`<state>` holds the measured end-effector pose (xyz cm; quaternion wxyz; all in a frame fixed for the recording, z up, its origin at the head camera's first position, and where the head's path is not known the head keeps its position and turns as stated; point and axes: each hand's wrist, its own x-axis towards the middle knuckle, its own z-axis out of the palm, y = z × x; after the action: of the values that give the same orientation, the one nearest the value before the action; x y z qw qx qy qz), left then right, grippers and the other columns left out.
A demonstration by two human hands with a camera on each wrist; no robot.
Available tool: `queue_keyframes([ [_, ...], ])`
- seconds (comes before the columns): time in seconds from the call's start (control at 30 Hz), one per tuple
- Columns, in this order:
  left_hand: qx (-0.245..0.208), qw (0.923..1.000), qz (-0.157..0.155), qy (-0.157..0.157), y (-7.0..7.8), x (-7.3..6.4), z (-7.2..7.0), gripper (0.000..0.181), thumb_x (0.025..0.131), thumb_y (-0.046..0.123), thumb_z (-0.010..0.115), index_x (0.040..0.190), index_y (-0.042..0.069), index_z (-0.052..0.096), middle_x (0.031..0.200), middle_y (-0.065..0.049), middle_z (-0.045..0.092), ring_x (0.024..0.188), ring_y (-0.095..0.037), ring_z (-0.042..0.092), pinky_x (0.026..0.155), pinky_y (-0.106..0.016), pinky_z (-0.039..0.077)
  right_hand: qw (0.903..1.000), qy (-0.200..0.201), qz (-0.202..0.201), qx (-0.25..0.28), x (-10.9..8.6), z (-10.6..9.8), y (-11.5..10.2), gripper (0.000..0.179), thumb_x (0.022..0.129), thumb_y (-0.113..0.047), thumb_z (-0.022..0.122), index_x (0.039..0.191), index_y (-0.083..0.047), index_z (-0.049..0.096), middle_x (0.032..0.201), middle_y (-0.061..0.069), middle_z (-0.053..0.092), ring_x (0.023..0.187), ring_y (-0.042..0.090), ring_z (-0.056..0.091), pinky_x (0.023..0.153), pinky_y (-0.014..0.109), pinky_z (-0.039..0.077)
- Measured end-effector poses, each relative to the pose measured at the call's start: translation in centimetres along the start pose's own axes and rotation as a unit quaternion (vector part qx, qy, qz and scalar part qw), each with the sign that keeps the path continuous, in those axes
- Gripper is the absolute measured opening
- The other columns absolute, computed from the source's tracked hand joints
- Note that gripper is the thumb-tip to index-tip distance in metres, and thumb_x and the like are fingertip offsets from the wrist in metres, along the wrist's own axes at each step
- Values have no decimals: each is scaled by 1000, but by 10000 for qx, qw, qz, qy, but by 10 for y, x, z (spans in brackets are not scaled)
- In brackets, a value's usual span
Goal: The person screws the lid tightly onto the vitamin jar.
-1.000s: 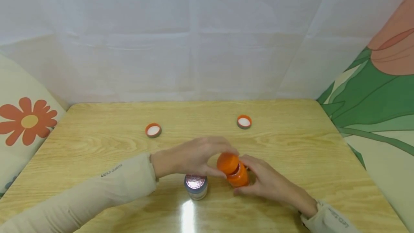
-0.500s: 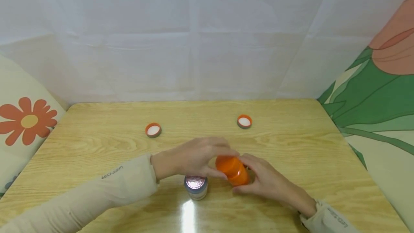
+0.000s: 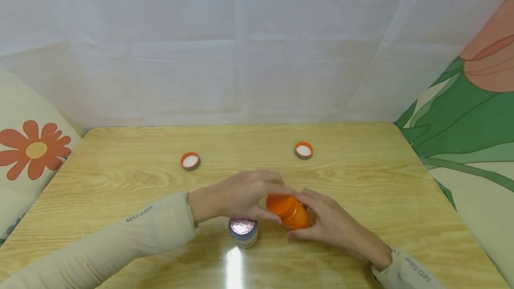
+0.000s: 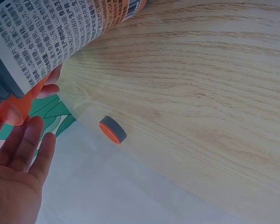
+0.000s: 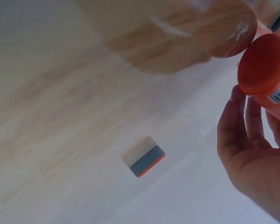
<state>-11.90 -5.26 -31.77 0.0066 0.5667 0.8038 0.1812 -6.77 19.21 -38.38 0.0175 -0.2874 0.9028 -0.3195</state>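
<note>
An orange bottle (image 3: 298, 218) is tilted to the left, its orange cap (image 3: 279, 205) sitting on its mouth. My left hand (image 3: 249, 195) pinches the cap between thumb and fingers. Around the bottle's body curls my right hand (image 3: 335, 224), with the orange base (image 5: 263, 67) showing in the right wrist view. Just below my left hand stands a second bottle (image 3: 243, 235), uncapped, with a shiny foil seal on top. In the left wrist view its printed label (image 4: 46, 35) and grey neck appear close up.
Two grey caps with orange rims and white liners lie upturned farther back: a left cap (image 3: 190, 161) and a right cap (image 3: 303, 150). A white sheet (image 3: 241, 79) hangs behind the wooden table (image 3: 128, 164). Flower-patterned cloth (image 3: 36, 150) borders both sides.
The orange cap has come down from a tilted position above the bottle's mouth, closing the gap that showed between them. Both hands have otherwise barely moved.
</note>
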Motion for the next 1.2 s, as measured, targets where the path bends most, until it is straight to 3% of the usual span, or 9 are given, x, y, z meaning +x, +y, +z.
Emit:
queue_keyframes([
  [0.27, -53, 9999, -62, -148, -1, 1, 2, 53, 85, 38, 77, 133, 20, 63, 113, 6, 64, 102, -6, 59, 92, -19, 51, 10000, -16, 64, 35, 0, -1, 1, 62, 72, -46, 86, 126, -29, 61, 101, -17, 63, 84, -3, 57, 72, 21, 52],
  [0.5, 1, 9999, 148, -78, -2, 0, 3, 53, 86, 30, 77, 135, 20, 61, 127, -1, 65, 117, -14, 61, 103, -27, 50, 9997, -20, 196, -111, 0, -2, 1, 68, 73, -47, 85, 133, -30, 57, 116, -14, 66, 95, 1, 61, 80, 28, 55],
  [0.7, -43, 9984, 550, 124, -5, 2, 5, 46, 86, 18, 77, 131, 20, 65, 135, -3, 64, 128, -17, 57, 111, -29, 45, 9989, -40, 461, 35, -1, -3, 1, 66, 74, -46, 85, 130, -24, 58, 114, -13, 68, 95, 2, 62, 81, 28, 56],
  [0.87, -231, 9921, 1166, 411, -8, 4, 7, 33, 89, 7, 70, 121, 17, 68, 135, -1, 64, 126, -15, 58, 111, -24, 42, 9986, -102, 488, 190, -1, -4, 3, 73, 77, -49, 81, 138, -21, 53, 119, -10, 68, 99, 5, 64, 83, 28, 57],
  [0.93, -232, 9909, 1257, 415, -8, 5, 8, 32, 90, 8, 69, 120, 17, 68, 137, 1, 63, 122, -13, 58, 108, -22, 43, 9986, -112, 491, 183, -2, -4, 4, 74, 78, -51, 80, 140, -23, 51, 121, -11, 67, 100, 5, 64, 84, 28, 56],
  [1.07, -178, 9936, 1067, 338, -6, 4, 7, 40, 87, 18, 75, 127, 19, 65, 140, 0, 60, 123, -14, 55, 108, -24, 44, 9985, -131, 498, 192, -1, -4, 3, 67, 78, -49, 81, 135, -27, 54, 118, -13, 67, 98, 4, 64, 83, 28, 56],
  [1.2, 115, 9969, 631, 463, -2, 1, 7, 53, 90, 36, 72, 139, 20, 56, 146, -4, 55, 136, -20, 50, 113, -36, 43, 9983, -134, 541, 147, -1, -4, 3, 63, 76, -50, 82, 129, -25, 58, 114, -14, 68, 95, 3, 63, 81, 27, 56],
])
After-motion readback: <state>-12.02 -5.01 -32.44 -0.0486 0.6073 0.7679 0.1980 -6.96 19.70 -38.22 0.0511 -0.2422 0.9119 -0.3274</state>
